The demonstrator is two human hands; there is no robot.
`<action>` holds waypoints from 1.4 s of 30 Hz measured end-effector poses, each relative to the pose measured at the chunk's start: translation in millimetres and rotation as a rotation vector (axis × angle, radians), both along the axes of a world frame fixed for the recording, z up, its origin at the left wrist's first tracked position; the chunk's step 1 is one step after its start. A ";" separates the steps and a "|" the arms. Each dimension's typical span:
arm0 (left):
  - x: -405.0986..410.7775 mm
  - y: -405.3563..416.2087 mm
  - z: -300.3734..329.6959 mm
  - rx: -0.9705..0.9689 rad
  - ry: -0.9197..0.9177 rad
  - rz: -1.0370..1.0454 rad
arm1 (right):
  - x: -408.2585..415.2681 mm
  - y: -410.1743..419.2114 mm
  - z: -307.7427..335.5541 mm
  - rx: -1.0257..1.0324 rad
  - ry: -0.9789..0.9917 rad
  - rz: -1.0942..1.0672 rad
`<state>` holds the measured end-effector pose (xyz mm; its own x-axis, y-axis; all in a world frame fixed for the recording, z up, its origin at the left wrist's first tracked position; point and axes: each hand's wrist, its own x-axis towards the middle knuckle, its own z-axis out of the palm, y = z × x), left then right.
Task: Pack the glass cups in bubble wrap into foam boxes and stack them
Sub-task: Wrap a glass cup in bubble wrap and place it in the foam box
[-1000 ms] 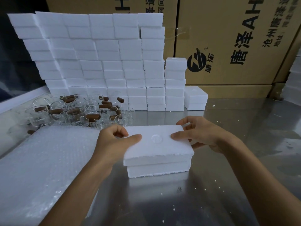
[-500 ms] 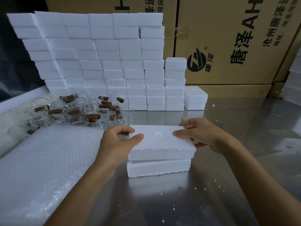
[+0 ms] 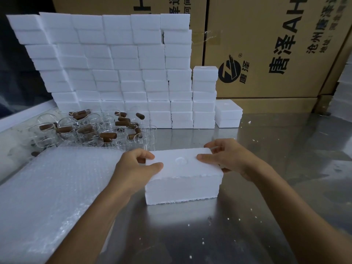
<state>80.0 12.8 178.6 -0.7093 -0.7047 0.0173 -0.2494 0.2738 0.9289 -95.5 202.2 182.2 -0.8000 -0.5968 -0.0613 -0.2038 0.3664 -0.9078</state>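
Note:
A white foam box (image 3: 182,189) sits on the steel table (image 3: 266,187) in front of me, its lid (image 3: 182,164) lying flush on the lower half. My left hand (image 3: 136,168) grips the lid's left end, thumb on top and fingers curled over the far edge. My right hand (image 3: 226,157) holds the lid's right end the same way. Several glass cups with brown handles (image 3: 91,128) lie in a heap at the left. A stack of bubble wrap sheets (image 3: 47,191) lies at the near left.
A tall wall of stacked foam boxes (image 3: 118,73) stands at the back, with a short stack (image 3: 227,113) at its right end. Big printed cardboard cartons (image 3: 276,50) rise behind. White foam crumbs dot the table.
The lid, held slightly raised and shifted over the lower half, has come down and now sits flush on it. Both hands kept their grip on its ends.

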 end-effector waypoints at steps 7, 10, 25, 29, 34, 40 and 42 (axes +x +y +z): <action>0.3 -1.0 -1.8 -0.102 -0.026 -0.013 | -2.7 6.3 -1.5 0.065 -0.050 0.089; -0.3 0.5 -3.8 -0.160 -0.017 -0.003 | 0.7 3.4 -2.7 0.060 -0.050 0.092; 13.1 2.3 15.0 -0.105 -0.253 -0.222 | 6.3 6.3 -7.4 0.391 0.308 0.388; 13.3 2.0 10.5 -0.149 -0.280 -0.227 | 6.1 3.4 -14.7 0.264 0.294 0.340; 9.7 -1.0 0.8 -0.188 -0.244 -0.200 | 2.2 1.6 -14.4 0.263 0.277 0.347; 6.0 -1.8 -7.1 -0.288 -0.254 -0.160 | 4.2 0.3 -16.8 0.294 0.306 0.347; 6.5 0.1 -7.3 -0.334 -0.280 -0.149 | 3.7 0.3 -16.6 0.326 0.324 0.356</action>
